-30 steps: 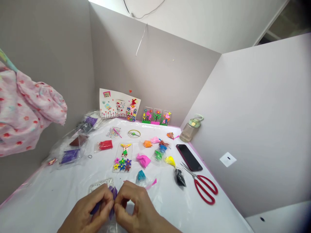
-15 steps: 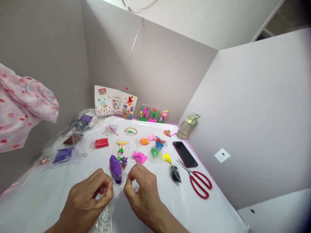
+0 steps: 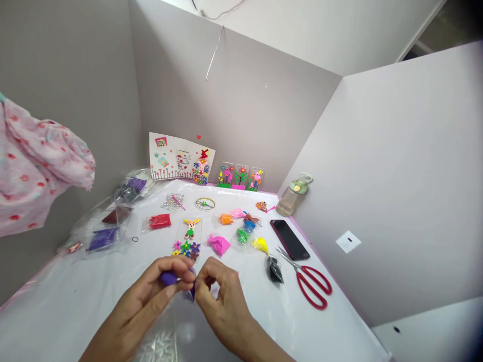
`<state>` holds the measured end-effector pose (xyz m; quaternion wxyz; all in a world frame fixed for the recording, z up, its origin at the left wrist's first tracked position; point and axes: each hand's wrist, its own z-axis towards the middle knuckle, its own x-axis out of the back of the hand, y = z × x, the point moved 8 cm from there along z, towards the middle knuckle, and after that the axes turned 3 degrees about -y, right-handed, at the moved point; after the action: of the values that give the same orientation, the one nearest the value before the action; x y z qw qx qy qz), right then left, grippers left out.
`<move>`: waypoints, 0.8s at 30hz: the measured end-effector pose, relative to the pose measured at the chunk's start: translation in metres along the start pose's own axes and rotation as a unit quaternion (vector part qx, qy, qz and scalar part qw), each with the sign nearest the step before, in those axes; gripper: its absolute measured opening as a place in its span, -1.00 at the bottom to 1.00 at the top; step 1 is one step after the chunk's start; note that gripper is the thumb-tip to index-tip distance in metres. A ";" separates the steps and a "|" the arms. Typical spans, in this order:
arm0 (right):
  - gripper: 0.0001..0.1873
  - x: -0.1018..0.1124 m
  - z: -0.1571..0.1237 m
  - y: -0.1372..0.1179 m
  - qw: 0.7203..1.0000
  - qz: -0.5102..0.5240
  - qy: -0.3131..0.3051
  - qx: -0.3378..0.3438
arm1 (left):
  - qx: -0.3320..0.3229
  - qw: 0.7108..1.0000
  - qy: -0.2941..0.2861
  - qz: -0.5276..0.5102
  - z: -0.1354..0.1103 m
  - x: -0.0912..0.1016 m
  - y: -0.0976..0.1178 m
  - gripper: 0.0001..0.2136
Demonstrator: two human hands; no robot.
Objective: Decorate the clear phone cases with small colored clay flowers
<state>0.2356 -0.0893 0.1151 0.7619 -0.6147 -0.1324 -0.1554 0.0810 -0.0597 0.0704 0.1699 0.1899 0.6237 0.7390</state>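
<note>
Purple clay [image 3: 168,277], half a second ago held up clear in its bag, now sits lower above the counter [image 3: 75,301], pinched between left hand [image 3: 151,296] and right hand [image 3: 219,296], fingers closed together again.

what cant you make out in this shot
Head view:
- Purple clay lump in clear plastic: mostly hidden by left hand and right hand.
- Drawings on white paper card: too small.
- Pink floral cloth: cut off by left edge.

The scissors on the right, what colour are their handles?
Red, clear in the head view: scissors.
</note>
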 end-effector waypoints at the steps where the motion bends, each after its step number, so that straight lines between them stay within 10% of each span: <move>1: -0.83 0.000 0.000 -0.001 1.000 -0.001 -0.003 0.001 | 0.009 1.000 0.013 -0.002 -0.002 0.000 -0.003 -0.72; 9: -0.85 -0.001 -0.001 -0.004 0.999 0.031 -0.018 0.008 | -0.116 0.965 0.149 0.183 -0.011 0.007 0.025 -0.70; 24: -0.88 -0.007 -0.001 -0.001 0.995 0.081 -0.050 -0.030 | -0.241 0.911 0.131 0.309 -0.017 0.003 0.050 -0.71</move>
<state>0.2291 -0.0901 0.1131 0.7457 -0.6529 -0.1156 -0.0656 0.0690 -0.0813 0.1175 -0.1094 0.2278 0.3535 0.9006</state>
